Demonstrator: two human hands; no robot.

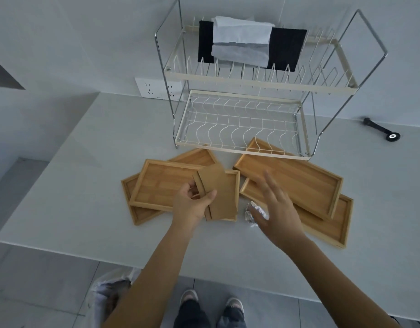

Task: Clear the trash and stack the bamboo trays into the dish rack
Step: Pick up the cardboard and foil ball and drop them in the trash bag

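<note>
Several bamboo trays lie overlapped on the white counter in front of the two-tier wire dish rack (242, 147). One pile is on the left (161, 183), another on the right (296, 176). My left hand (192, 202) grips a piece of brown cardboard (218, 183) held over the left trays. My right hand (275, 209) hovers with fingers spread just above a crumpled foil ball (250, 210) lying between the two piles. The foil is partly hidden by that hand.
The rack's upper tier holds a black cloth (287, 48) and white paper (242, 34). A black tool (381, 130) lies at the right. A wall socket (154, 87) sits behind the rack. A white bag (109, 294) stands on the floor below the counter's front edge.
</note>
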